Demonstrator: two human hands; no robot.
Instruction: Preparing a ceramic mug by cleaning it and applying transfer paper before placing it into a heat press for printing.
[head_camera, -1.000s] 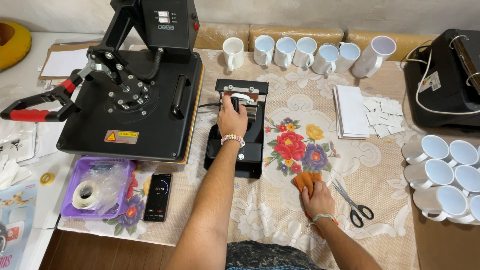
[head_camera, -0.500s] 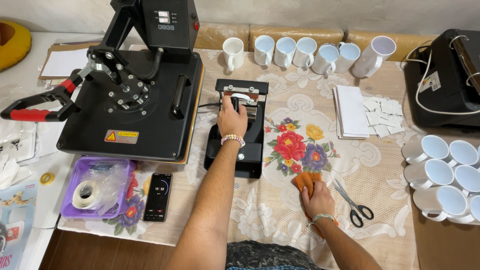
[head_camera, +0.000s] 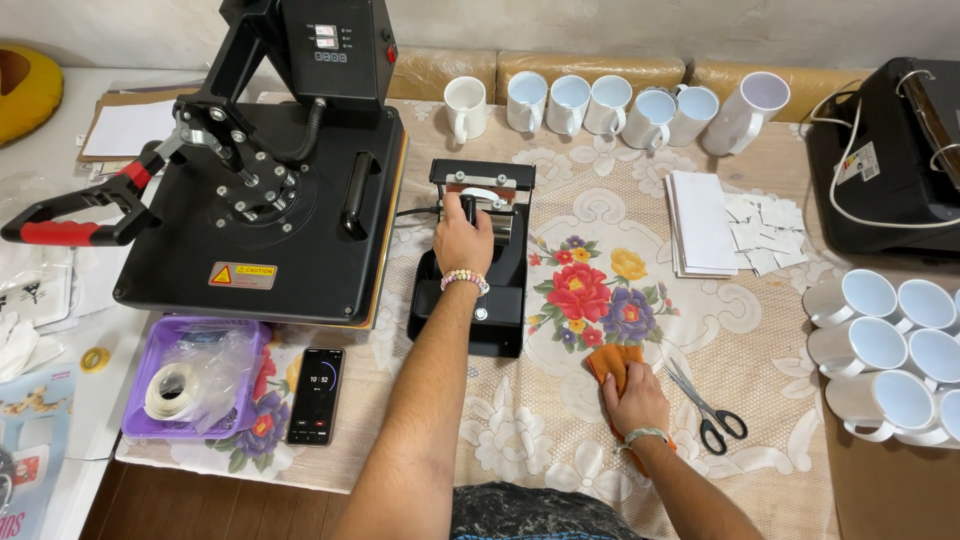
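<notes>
While the mug press (head_camera: 470, 290) handle at frame centre is gripped by the left hand (head_camera: 462, 238), an orange cloth (head_camera: 612, 362) is pressed flat under the right hand (head_camera: 634, 398), lower right.

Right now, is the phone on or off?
On. The phone lies flat on the tablecloth with its screen lit, showing figures and coloured buttons.
</notes>
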